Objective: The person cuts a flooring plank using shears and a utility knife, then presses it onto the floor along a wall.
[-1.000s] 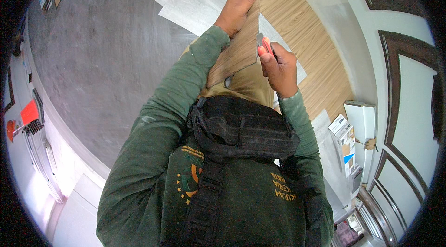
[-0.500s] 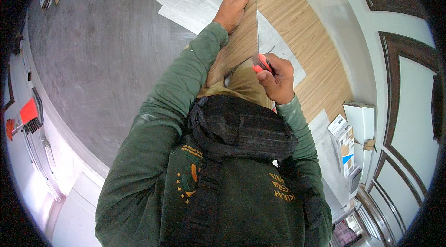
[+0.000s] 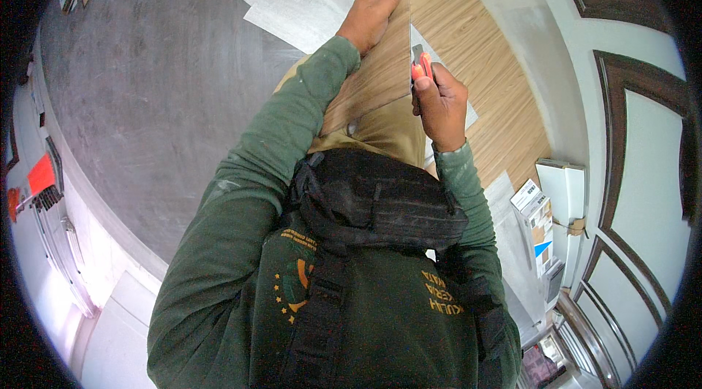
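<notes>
A wood-grain floor plank (image 3: pixel 373 76) stands tilted over my lap, its straight edge facing right. My left hand (image 3: pixel 368 17) grips its far end, thumb along the upper edge. In my right hand (image 3: pixel 442 105) is a utility knife (image 3: pixel 422 67) with an orange-red body. Its grey blade end points away from me, close beside the plank's right edge; whether it touches the edge I cannot tell. My right fingers are wrapped round the handle and partly hidden behind it.
Laid wood-grain flooring (image 3: pixel 475 45) curves along the right wall. Pale grey sheets (image 3: pixel 300 5) lie over the dark grey floor (image 3: pixel 161 96). Boxes (image 3: pixel 537 224) lean by the panelled wall at right. A black bag (image 3: pixel 376 199) sits across my waist. An orange-red item (image 3: pixel 40 175) is at far left.
My right hand has moved away from me and a little right with the knife, whose blade now points away along the plank's edge. My left hand keeps its grip, with the plank shifted slightly.
</notes>
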The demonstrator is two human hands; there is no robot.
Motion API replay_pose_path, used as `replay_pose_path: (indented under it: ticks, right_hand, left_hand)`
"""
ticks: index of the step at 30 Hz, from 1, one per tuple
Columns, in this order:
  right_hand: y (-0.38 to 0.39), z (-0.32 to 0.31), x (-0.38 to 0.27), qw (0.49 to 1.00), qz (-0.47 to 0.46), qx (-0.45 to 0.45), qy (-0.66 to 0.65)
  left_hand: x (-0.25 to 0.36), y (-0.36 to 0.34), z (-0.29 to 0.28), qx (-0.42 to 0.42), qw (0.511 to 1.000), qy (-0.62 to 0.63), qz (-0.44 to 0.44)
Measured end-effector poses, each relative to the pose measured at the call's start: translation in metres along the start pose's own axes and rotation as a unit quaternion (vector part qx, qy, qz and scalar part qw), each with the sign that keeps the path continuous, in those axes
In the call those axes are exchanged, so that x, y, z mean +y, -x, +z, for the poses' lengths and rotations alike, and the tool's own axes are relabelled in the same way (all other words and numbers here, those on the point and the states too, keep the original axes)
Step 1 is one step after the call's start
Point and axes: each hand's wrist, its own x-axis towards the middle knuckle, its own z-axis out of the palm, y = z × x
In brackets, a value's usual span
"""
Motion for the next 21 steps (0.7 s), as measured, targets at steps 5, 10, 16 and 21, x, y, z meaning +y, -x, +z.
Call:
replay_pose_path:
  ticks: [5, 10, 16, 21]
  right_hand:
    - [0.0, -0.001, -0.008, 1.0, -0.013, -0.013, -0.025]
    - [0.0, -0.005, 0.002, 0.999, -0.022, -0.047, -0.009]
    - [-0.005, -0.004, 0.0, 0.999, -0.028, -0.03, 0.02]
    - [-0.003, -0.008, 0.0, 0.997, -0.032, -0.065, -0.003]
  left_hand:
    - [-0.004, -0.002, -0.003, -0.013, 0.998, -0.032, 0.046]
    - [-0.003, -0.003, -0.001, -0.026, 0.999, -0.036, 0.026]
    - [-0.01, -0.005, 0.004, -0.007, 0.998, -0.03, 0.062]
    - [-0.006, -0.002, 0.005, -0.014, 0.999, -0.016, 0.034]
